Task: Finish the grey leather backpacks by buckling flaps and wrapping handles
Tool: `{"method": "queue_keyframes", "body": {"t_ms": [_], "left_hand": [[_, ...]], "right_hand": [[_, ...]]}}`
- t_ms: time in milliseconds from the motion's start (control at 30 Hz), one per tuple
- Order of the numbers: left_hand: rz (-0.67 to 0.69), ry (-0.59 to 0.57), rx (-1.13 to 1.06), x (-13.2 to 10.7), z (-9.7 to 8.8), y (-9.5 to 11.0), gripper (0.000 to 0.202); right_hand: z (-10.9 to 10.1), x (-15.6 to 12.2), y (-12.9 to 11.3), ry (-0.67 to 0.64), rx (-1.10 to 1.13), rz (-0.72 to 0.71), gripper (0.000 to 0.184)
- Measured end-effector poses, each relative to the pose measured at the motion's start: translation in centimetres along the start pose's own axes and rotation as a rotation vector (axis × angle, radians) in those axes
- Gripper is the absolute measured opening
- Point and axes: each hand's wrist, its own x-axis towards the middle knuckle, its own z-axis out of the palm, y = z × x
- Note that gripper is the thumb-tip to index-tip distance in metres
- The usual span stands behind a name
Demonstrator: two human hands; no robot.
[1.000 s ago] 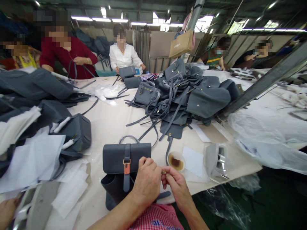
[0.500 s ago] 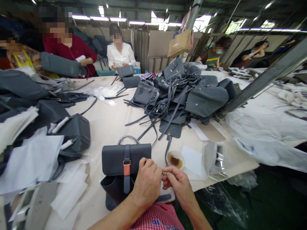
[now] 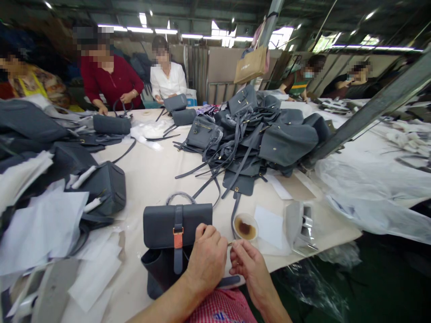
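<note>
A dark grey handbag [image 3: 168,233] with a front strap and an orange tab lies on the beige table [image 3: 151,175] in front of me. My left hand [image 3: 206,260] is closed in a loose fist against the bag's right side. Just to its right, my right hand [image 3: 247,264] pinches a small gold-coloured metal piece [image 3: 230,244] between both hands. A dark strap [image 3: 229,281] runs under my hands at the table's near edge.
A small white dish [image 3: 246,226] with brown liquid sits right of the bag, beside white paper and clear plastic packets [image 3: 301,224]. A heap of grey bags and straps [image 3: 256,134] fills the table's middle. Bags and white tissue [image 3: 43,211] pile at left. Other people work at the far side.
My hands have stayed together at the bag, the right one dropping slightly. The person in red at far left set a grey bag down on the table.
</note>
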Motion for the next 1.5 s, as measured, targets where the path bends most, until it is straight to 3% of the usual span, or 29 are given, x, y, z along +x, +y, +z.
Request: {"method": "queue_keyframes", "body": {"t_ms": [200, 467, 700, 833, 933, 1000, 1200, 1367, 1500], "left_hand": [[-0.059, -0.02, -0.069, 0.1, -0.2, -0.2, 0.018], [-0.073, -0.025, -0.115, 0.1, -0.3, -0.4, 0.02], [-0.065, -0.023, -0.123, 0.0, -0.3, -0.5, 0.019], [-0.111, -0.035, -0.158, 0.3, -0.4, -0.8, 0.019], [-0.142, -0.048, -0.175, 0.4, -0.6, -1.0, 0.019], [-0.134, -0.051, -0.175, 0.5, -0.7, -1.0, 0.019], [-0.085, -0.052, -0.15, 0.3, -0.4, -0.7, 0.018], [-0.063, -0.052, -0.127, 0.0, -0.1, -0.9, 0.018], [-0.054, -0.05, -0.12, 0.0, -0.2, -0.9, 0.017]], "right_hand": [[-0.5, 0.3, 1.1, 0.03, -0.212, -0.365, 0.027], [-1.3, 1.1, 1.4, 0.081, -0.53, -0.617, 0.014], [-0.9, 1.7, 0.3, -0.015, -0.756, -0.824, 0.015], [-1.3, 1.9, 1.9, -0.006, -0.961, -0.985, 0.019], [-2.2, 1.9, 3.3, -0.012, -1.071, -0.947, 0.021], [-2.8, 1.8, 3.4, 0.012, -1.032, -0.925, 0.019], [-2.7, 1.9, 0.0, -0.029, -0.814, -1.045, 0.011], [-2.0, 2.3, -1.7, -0.19, -0.826, -1.026, 0.012], [-1.9, 2.7, -2.4, -0.246, -0.923, -0.975, 0.016]]}}
